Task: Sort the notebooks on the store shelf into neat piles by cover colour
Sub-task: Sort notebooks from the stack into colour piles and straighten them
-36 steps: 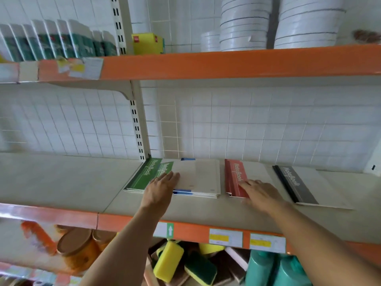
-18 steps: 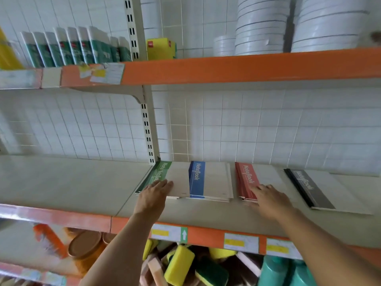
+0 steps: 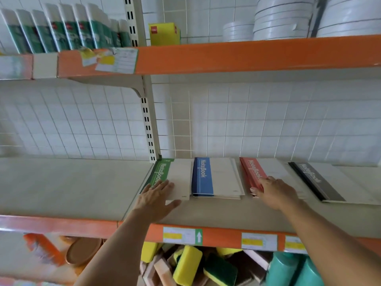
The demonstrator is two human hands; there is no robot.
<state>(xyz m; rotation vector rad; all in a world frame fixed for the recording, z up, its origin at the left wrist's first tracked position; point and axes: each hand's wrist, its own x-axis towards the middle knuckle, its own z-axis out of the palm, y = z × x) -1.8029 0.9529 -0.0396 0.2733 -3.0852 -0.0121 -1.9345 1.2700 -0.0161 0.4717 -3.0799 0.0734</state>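
The green pile [image 3: 165,174] has slid left, clear of the blue pile [image 3: 203,176], so all four colours now lie apart on the shelf [image 3: 72,182]. The left grip [image 3: 156,198] rests flat and released on green; the right grip [image 3: 274,191], also released, presses the red pile [image 3: 252,172].

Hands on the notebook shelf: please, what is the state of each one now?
Left hand: open, fingers flat on the green notebook.
Right hand: open, fingers resting on the red notebook pile.
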